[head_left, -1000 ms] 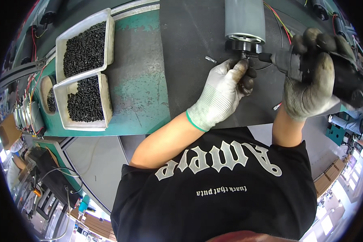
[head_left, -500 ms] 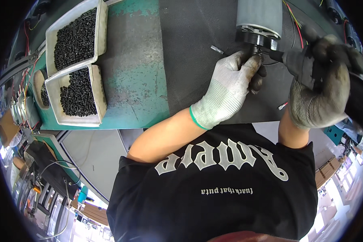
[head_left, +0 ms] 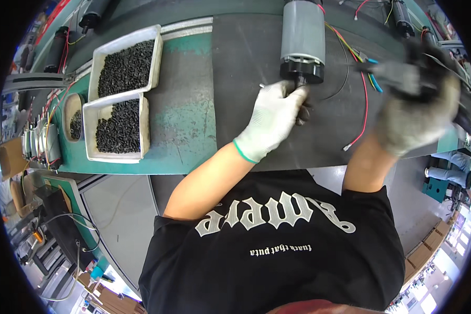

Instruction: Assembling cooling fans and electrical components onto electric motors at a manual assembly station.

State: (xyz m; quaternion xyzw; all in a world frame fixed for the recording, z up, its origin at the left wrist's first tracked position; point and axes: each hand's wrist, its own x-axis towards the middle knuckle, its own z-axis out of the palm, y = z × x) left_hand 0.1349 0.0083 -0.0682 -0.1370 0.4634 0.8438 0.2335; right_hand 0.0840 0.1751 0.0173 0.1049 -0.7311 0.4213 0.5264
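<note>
A grey cylindrical motor [head_left: 303, 36] lies on the dark mat, its black end cap [head_left: 302, 70] toward me. My left hand [head_left: 275, 115], in a pale glove with a green cuff, is closed around the short shaft [head_left: 300, 81] that sticks out of that cap. Its fingertips are darkened and partly hidden. To the right, apart from the motor, my gloved right hand [head_left: 418, 118] is wrapped round a dark power driver [head_left: 397, 76]. The driver's grey nose points left toward the motor. Motion blurs both the tool and that hand.
Two white bins [head_left: 156, 68] [head_left: 145, 131] of small black screw-like parts stand at left, beside a small round dish [head_left: 68, 118]. Coloured wires [head_left: 365, 104] trail right of the motor. More motors [head_left: 91, 15] lie at the back. The bench's front edge [head_left: 193, 172] runs before me.
The driver has pulled back from the motor's shaft end, and my right hand has shifted with it. My left hand stays at the shaft. The whole view has shifted, showing more bench at the back.
</note>
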